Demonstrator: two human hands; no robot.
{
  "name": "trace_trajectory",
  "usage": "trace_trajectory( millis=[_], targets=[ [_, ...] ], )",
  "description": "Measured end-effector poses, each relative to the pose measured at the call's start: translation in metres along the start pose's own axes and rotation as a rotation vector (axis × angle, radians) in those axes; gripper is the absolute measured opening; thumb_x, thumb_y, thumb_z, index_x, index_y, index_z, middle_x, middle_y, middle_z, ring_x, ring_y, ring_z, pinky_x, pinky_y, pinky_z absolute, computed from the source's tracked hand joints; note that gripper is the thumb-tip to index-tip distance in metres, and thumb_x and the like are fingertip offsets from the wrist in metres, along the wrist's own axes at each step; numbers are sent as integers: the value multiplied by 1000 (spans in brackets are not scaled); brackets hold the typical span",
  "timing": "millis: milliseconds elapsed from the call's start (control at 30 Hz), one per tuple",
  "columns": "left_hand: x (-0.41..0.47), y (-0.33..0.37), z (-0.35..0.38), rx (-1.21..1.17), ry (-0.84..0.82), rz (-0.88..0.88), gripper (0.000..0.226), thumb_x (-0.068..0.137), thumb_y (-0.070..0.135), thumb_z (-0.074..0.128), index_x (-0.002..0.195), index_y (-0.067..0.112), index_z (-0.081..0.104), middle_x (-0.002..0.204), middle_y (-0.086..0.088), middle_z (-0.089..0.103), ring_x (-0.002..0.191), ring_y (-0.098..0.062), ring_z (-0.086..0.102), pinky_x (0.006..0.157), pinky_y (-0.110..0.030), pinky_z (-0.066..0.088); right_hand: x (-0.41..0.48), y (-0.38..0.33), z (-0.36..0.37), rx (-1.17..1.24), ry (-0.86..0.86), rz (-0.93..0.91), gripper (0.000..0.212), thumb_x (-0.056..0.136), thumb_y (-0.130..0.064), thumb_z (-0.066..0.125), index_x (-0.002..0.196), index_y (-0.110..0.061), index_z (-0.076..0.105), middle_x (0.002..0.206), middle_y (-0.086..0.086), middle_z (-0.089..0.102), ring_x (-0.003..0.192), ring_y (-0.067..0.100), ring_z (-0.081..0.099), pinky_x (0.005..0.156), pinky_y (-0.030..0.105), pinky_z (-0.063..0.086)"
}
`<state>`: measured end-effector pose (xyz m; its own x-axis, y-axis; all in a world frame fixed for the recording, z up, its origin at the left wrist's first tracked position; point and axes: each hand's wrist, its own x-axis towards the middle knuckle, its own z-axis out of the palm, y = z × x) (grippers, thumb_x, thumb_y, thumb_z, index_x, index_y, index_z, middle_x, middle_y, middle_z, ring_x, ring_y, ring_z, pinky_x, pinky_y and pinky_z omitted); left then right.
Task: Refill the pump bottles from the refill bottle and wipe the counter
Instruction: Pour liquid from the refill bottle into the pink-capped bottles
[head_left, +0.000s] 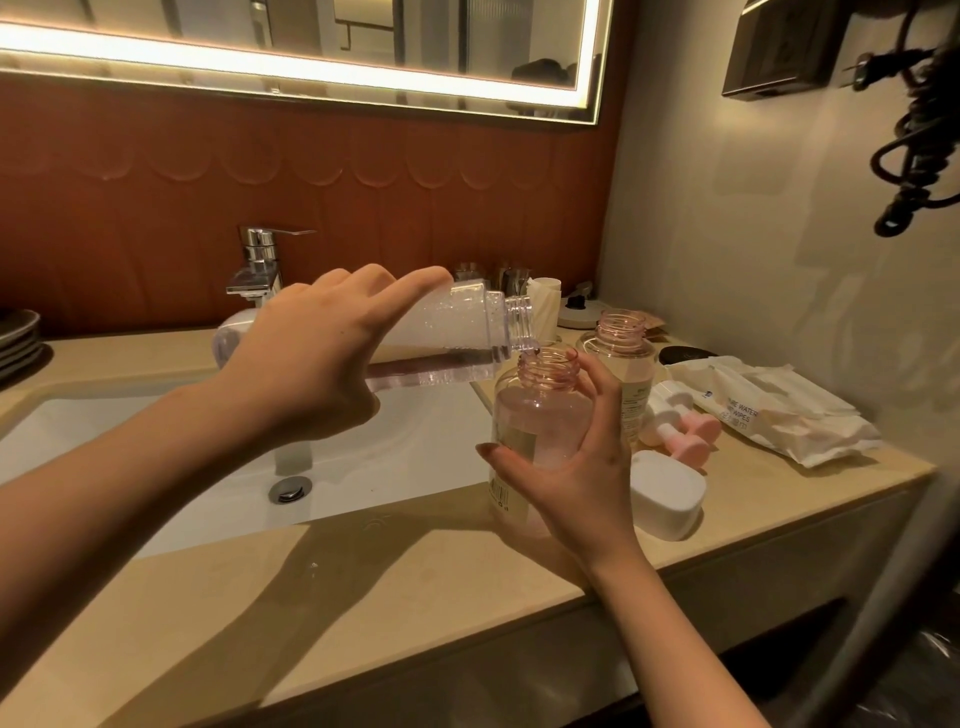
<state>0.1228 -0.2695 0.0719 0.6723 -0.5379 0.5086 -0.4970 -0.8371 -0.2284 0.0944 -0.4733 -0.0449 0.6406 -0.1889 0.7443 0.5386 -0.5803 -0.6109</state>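
Observation:
My left hand grips the clear refill bottle, tipped nearly flat over the sink, its open mouth touching the neck of a pink pump bottle. Clear liquid lies along the refill bottle's lower side and runs into that neck. My right hand holds the pink bottle upright at the sink's right edge. A second open bottle with yellowish liquid stands just behind it. Two pink-and-white pump heads lie on the counter to the right. A white cap lies near my right wrist.
A pack of wet wipes lies on the beige counter at right. The white sink and chrome tap are at left, plates at far left. Cups and a kettle base stand by the wall. A coiled cord hangs at upper right.

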Motion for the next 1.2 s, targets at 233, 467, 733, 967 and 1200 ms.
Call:
trace_trajectory(
  millis=[233, 467, 733, 967, 1200],
  targets=[
    [0, 0, -1, 10, 3, 1, 105, 70, 14, 75, 146, 38, 7, 123, 1, 48, 90, -9, 36, 53, -13, 21, 0, 1, 0, 0, -4, 12, 94, 60, -51, 77, 129, -54, 13, 132, -25, 31, 117, -20, 31, 85, -1, 32],
    [0, -2, 0, 18, 3, 9, 106, 66, 12, 75, 144, 39, 9, 120, 0, 50, 88, -12, 39, 53, -14, 23, 0, 0, 0, -10, 1, 14, 95, 60, -52, 78, 127, -60, 11, 135, -24, 32, 118, -21, 29, 85, -2, 32],
    [0, -1, 1, 18, 11, 12, 106, 66, 12, 76, 145, 39, 10, 121, 0, 50, 88, -12, 39, 53, -16, 24, 0, 0, 0, -1, -5, 34, 95, 60, -52, 78, 127, -58, 11, 138, -18, 34, 119, -10, 34, 85, 1, 32],
    [0, -1, 0, 24, 17, 12, 106, 66, 11, 77, 145, 37, 12, 121, -2, 51, 91, -15, 45, 54, -14, 27, 0, 1, 0, 0, -4, 31, 95, 60, -52, 78, 128, -57, 12, 139, -18, 33, 120, -8, 34, 84, -1, 31],
    [0, 0, 0, 14, 27, 6, 106, 66, 11, 77, 146, 37, 11, 121, -2, 51, 90, -13, 41, 53, -14, 25, 0, 2, 0, 9, -9, 26, 94, 60, -51, 78, 126, -62, 11, 131, -28, 30, 116, -23, 29, 82, -7, 30]
  ],
)
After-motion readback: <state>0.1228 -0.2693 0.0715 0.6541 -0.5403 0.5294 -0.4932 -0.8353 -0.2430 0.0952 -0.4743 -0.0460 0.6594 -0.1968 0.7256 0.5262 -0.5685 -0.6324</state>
